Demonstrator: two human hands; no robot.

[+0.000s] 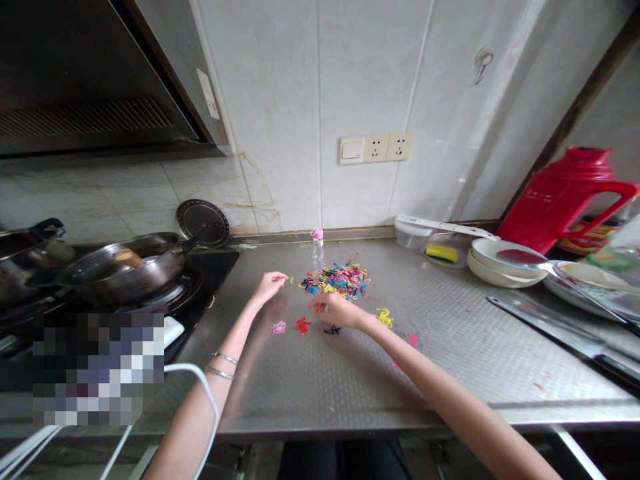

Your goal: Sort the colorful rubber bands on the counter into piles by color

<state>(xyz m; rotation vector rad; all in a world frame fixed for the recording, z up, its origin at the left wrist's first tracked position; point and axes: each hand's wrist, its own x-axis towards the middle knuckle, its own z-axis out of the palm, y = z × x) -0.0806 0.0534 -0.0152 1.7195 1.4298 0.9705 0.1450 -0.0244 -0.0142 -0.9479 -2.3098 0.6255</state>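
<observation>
A mixed pile of small coloured elastic bands lies on the steel counter. In front of it sit small sorted heaps: pink, red, dark and yellow. My left hand hovers left of the pile, fingers curled in a pinch; a tiny yellow band lies by the fingertips. My right hand rests at the pile's near edge, fingers closed on something small that I cannot make out. A small clear bottle with a pink cap stands behind the pile.
A stove with a lidded pan and another pot is at the left. At the right are stacked bowls, a sponge, a red thermos jug, a knife. A white cable crosses my left arm.
</observation>
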